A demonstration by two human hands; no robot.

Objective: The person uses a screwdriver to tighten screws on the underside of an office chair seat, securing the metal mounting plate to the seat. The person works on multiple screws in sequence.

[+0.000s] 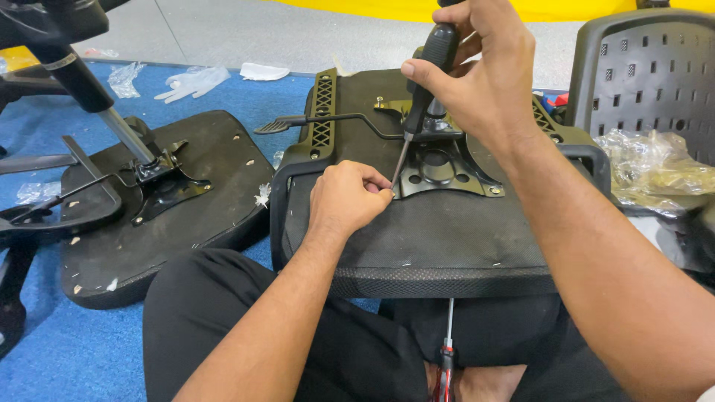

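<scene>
A 2nd upturned seat base point(171, 223) with its gas-lift column point(89, 89) lies on the blue mat point(67, 350) at left. Beyond it rest 1 white glove point(192, 82) and clear plastic scraps point(123, 78). A perforated black backrest point(648, 74) stands at right above a crumpled plastic bag point(655, 167).

— What's the screwdriver point(421, 97) like?
— Black-handled, thin steel shaft, tilted, tip down at the metal plate's point(439, 170) corner.
— And the plate?
— Black, flat on the upturned seat point(432, 238).
</scene>
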